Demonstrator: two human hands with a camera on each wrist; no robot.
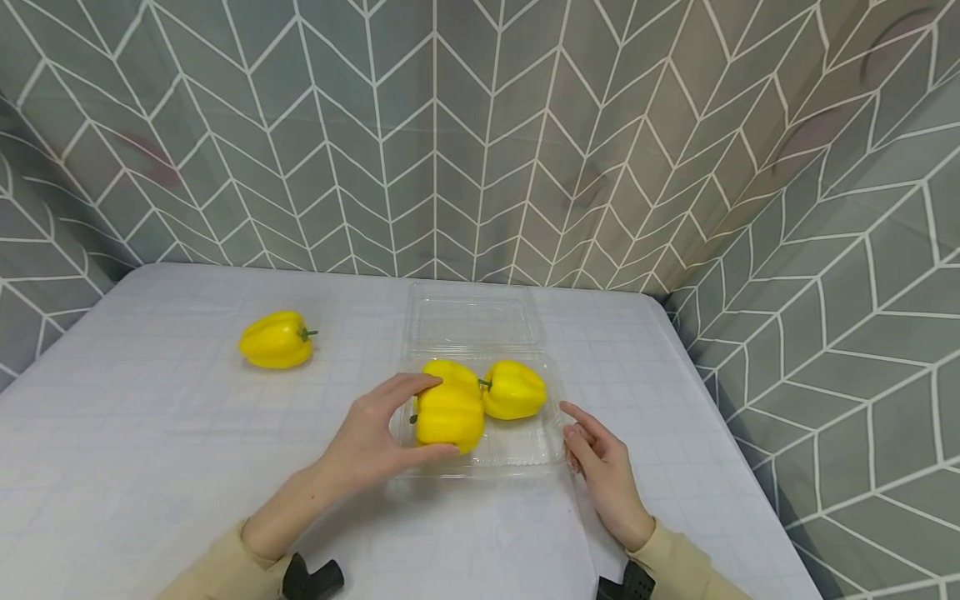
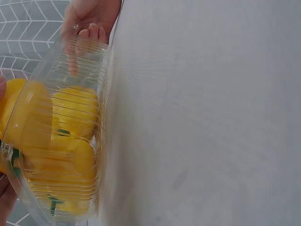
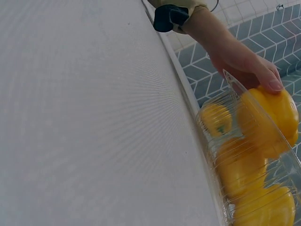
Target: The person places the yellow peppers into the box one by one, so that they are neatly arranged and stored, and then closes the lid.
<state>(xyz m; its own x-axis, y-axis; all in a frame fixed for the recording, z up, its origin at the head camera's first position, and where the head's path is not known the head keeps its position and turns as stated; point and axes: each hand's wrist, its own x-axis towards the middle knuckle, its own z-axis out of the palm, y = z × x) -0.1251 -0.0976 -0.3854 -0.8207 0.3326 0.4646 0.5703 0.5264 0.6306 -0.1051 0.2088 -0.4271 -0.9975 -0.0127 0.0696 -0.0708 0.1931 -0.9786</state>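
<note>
My left hand (image 1: pixel 375 433) grips a yellow bell pepper (image 1: pixel 450 417) between thumb and fingers, low over the near left part of a clear plastic clamshell container (image 1: pixel 525 446). Inside it lie two more yellow bell peppers: one (image 1: pixel 515 390) on the right, and another (image 1: pixel 447 368) at the back left, partly hidden behind the held one. At the container's right wall, my right hand (image 1: pixel 606 471) holds the rim with thumb and fingers. In the right wrist view the held pepper (image 3: pixel 270 120) sits above the others, partly inside the rim.
The container's clear lid (image 1: pixel 472 321) lies folded back toward the far table edge. A further yellow bell pepper (image 1: pixel 277 340) rests on the white-covered table (image 1: pixel 187 450) at the left. A patterned grey curtain (image 1: pixel 465 150) hangs behind and along the right side.
</note>
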